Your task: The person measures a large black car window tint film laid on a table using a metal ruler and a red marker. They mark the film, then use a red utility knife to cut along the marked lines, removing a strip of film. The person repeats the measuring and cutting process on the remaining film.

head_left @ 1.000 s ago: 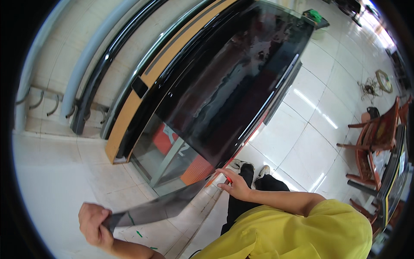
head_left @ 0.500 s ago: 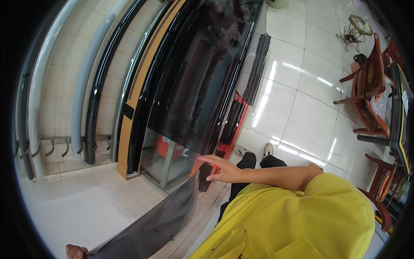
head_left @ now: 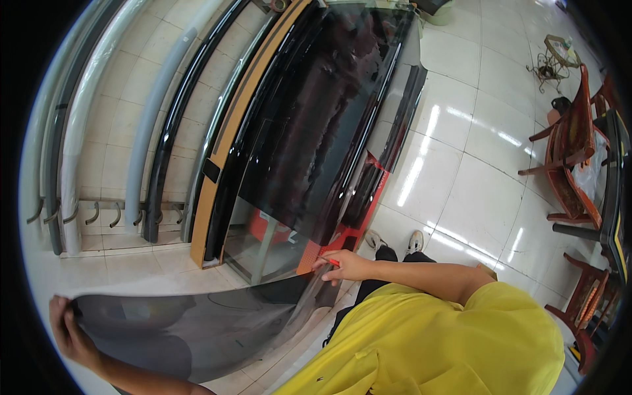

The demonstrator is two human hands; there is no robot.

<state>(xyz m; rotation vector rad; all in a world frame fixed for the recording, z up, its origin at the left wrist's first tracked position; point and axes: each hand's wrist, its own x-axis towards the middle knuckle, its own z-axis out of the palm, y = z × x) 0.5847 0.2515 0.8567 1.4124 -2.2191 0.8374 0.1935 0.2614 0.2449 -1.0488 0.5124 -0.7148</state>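
My left hand (head_left: 66, 331), at the lower left, has its fingers closed on the corner of a dark, see-through sheet of tint film (head_left: 197, 322). The film sags in a wide band across to my right hand (head_left: 349, 266). Pinched in that hand's fingers is a slim red tool (head_left: 333, 261); its tip is too small to make out. The right hand is at the near end of a glass-topped table (head_left: 263, 243), beside an orange-red patch (head_left: 307, 259). More dark film (head_left: 316, 99) covers most of the glass, wrinkled and glossy.
Long rolls (head_left: 172, 112) in grey, black and clear wrap stand at the left by a row of metal hooks (head_left: 115, 214). A tan strip (head_left: 210, 178) edges the table. Wooden chairs (head_left: 569, 145) and a small metal stand (head_left: 553, 62) are at the right on the tiled floor (head_left: 454, 171).
My left hand has risen, bringing more of its forearm into view and spreading the film wider. The right hand stays at the table's end with the red tool. The whole view has shifted slightly.
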